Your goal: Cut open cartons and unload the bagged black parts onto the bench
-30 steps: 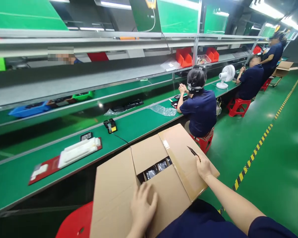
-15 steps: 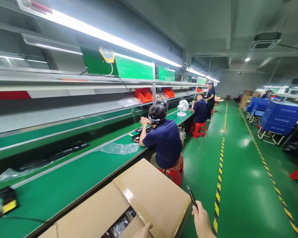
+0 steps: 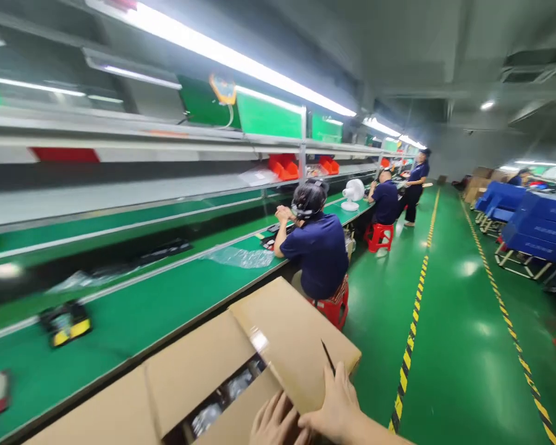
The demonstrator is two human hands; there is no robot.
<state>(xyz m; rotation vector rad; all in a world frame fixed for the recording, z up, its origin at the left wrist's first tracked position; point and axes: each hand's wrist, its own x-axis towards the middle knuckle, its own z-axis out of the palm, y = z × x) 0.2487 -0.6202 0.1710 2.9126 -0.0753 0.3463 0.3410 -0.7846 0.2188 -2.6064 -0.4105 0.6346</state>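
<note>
A large cardboard box stands in front of me, its top flaps parted by a gap that shows clear plastic-wrapped contents. My left hand is at the near flaps, fingers bent over a flap edge; its lower part is cut off by the frame. Beside it, my right hand grips a slim black utility knife with the tip pointing up and away, over the far flap. The right thumb reaches toward the left hand at the flap edge.
A long green workbench runs along the left, with a black-and-yellow device and plastic film on it. A seated co-worker is just beyond the box. A white fan and blue bins stand farther off.
My right hand has moved left with the knife, from beyond the box's right edge to over the flap beside my left hand. The view has turned left.
</note>
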